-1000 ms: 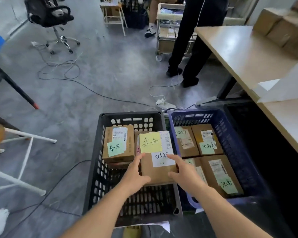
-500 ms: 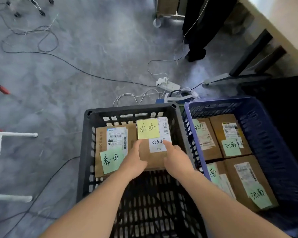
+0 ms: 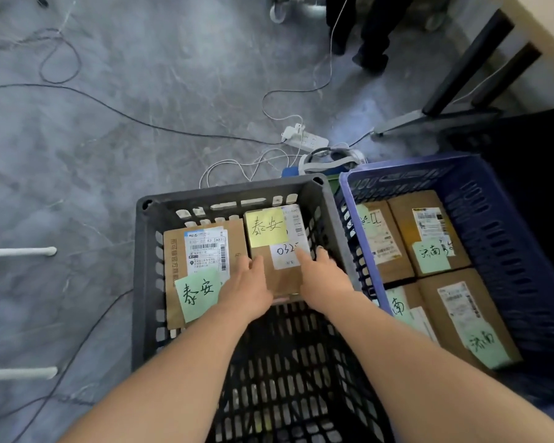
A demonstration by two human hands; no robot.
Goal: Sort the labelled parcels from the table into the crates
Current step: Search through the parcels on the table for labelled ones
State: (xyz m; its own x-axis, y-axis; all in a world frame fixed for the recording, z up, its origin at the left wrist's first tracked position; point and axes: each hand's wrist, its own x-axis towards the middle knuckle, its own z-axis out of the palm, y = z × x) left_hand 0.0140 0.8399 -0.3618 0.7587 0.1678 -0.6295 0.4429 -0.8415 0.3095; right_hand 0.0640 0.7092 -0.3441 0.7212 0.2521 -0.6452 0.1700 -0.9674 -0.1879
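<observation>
Since the earlier frame we have lowered the yellow-noted parcel (image 3: 277, 251) deeper into the black crate (image 3: 144, 282). Our left hand (image 3: 248, 287) and right hand (image 3: 323, 278) grip its near edges. Beyond, its neighbouring parcel (image 3: 202, 260) could trap withdrawing fingers.

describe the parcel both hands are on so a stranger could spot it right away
Find the black crate, left of the blue crate. Two parcels lie at its far end; it is the right-hand parcel, under the left hand and right hand. It alone has a yellow note; the neighbouring parcel has a green one.
</observation>
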